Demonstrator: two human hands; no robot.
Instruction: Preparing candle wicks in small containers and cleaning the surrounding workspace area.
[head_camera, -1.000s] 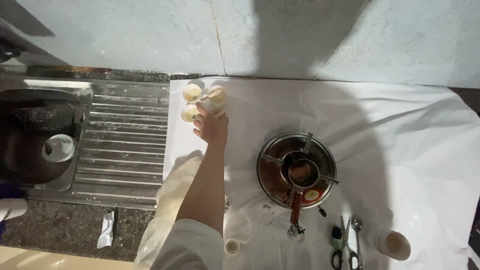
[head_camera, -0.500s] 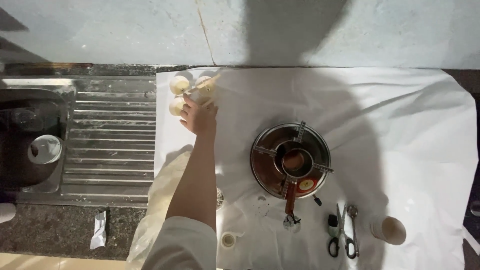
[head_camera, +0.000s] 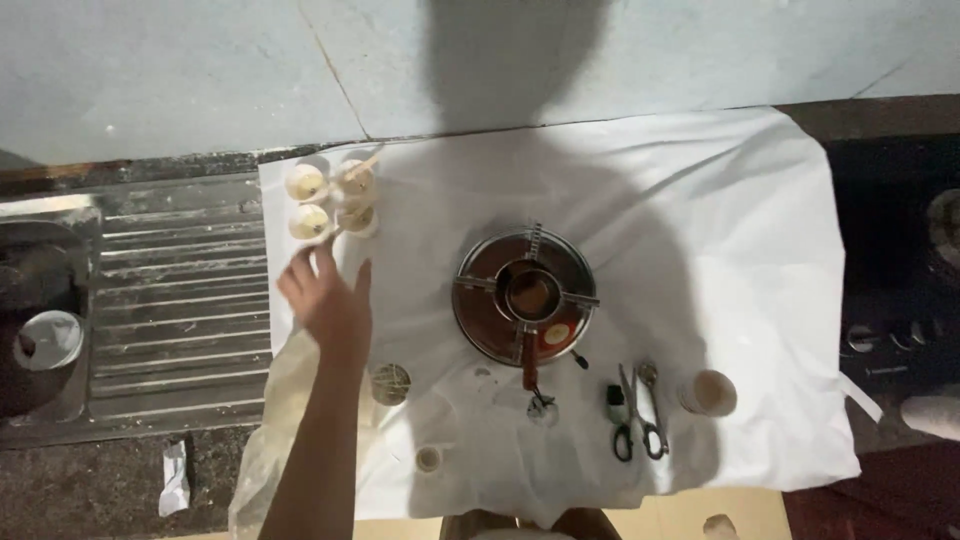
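Observation:
My left hand (head_camera: 325, 300) hovers over the left edge of the white cloth (head_camera: 720, 220), fingers spread and holding nothing. Just beyond its fingertips stands a cluster of small round cups (head_camera: 330, 195) with pale cream filling, and thin wooden sticks lie across some of them. The hand is close to the cups without touching them. My right hand is out of view.
A round metal pan with a smaller pot of brown liquid inside (head_camera: 525, 300) sits mid-cloth. Scissors (head_camera: 635, 425), a small cup (head_camera: 708, 392) and a small round lid (head_camera: 392, 383) lie nearer me. A steel sink with drainboard (head_camera: 170, 300) is on the left.
My left hand was at the cluster of cups and has drawn back towards me, now open. The view has shifted so everything sits more to the right.

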